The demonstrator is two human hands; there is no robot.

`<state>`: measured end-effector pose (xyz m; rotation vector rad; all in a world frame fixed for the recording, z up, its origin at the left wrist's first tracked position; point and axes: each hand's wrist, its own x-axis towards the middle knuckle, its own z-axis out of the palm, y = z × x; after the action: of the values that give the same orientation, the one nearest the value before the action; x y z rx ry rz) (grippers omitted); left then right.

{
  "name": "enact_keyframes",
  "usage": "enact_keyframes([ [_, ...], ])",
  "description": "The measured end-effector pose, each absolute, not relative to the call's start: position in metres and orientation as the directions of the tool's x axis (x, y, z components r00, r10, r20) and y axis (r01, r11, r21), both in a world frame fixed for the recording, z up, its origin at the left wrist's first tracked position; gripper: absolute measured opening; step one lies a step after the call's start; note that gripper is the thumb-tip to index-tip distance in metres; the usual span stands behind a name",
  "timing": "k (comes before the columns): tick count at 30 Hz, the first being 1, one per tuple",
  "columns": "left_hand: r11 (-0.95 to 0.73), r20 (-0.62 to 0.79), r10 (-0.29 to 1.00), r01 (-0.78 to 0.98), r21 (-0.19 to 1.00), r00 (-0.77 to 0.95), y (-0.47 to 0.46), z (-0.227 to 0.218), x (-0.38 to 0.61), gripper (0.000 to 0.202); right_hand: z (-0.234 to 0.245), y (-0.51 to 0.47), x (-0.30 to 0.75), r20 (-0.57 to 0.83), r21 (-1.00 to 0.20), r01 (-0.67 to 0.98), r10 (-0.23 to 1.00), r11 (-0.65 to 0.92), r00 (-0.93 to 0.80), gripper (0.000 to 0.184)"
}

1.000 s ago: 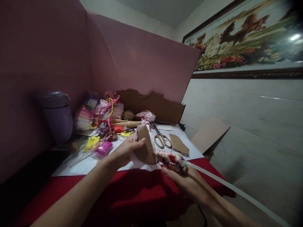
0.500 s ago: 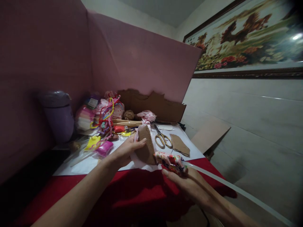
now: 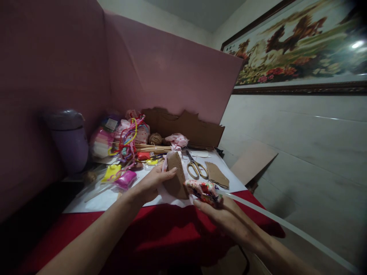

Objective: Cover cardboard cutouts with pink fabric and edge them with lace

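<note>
My left hand (image 3: 156,180) grips a piece of brown cardboard (image 3: 175,179), its thumb lying across the front. Pale pink cloth (image 3: 164,194) sticks out behind and below the cardboard. In my right hand (image 3: 218,210) is a flower-patterned hot glue gun (image 3: 202,190), fingers wrapped round it. A long translucent glue stick (image 3: 275,216) runs from its back toward the lower right. The gun's tip is at the cardboard's lower right edge; whether it touches, I cannot tell. Gold-handled scissors (image 3: 197,170) lie just beyond, beside another cut cardboard piece (image 3: 217,175).
White paper (image 3: 88,204) covers part of the red tablecloth (image 3: 160,233). Coloured pipe cleaners (image 3: 132,137), wooden sticks (image 3: 151,148), a twine ball (image 3: 155,138) and yellow and magenta packets (image 3: 126,179) crowd the left and back. A purple lidded container (image 3: 70,145) stands far left. Torn cardboard (image 3: 183,128) leans behind.
My right hand and the glue gun have shifted slightly left along the cardboard's edge. My left hand keeps its hold, and the view has moved a little.
</note>
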<state>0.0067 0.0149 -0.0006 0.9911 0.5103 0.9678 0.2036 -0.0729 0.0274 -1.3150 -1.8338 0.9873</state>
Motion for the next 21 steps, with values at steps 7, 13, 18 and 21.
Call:
enact_keyframes([
  [7, 0.22, 0.053, 0.862, -0.468, 0.856, 0.503, 0.012, 0.006, 0.007, 0.038, 0.029, -0.081, 0.209, 0.057, -0.899, 0.406, 0.963, 0.163, -0.262, 0.033],
  [13, 0.217, 0.05, 0.86, -0.453, 0.865, 0.508, 0.012, 0.003, 0.007, 0.044, 0.035, -0.077, 0.204, 0.111, -0.903, 0.38, 0.962, 0.203, -0.25, 0.027],
  [18, 0.232, 0.045, 0.85, -0.449, 0.863, 0.525, 0.012, 0.003, 0.006, 0.04, 0.039, -0.073, 0.202, 0.132, -0.876, 0.423, 0.958, 0.233, -0.254, 0.025],
  [21, 0.245, 0.032, 0.853, -0.455, 0.856, 0.521, 0.011, 0.004, 0.007, 0.041, 0.038, -0.072, 0.202, 0.132, -0.856, 0.461, 0.961, 0.234, -0.241, 0.025],
])
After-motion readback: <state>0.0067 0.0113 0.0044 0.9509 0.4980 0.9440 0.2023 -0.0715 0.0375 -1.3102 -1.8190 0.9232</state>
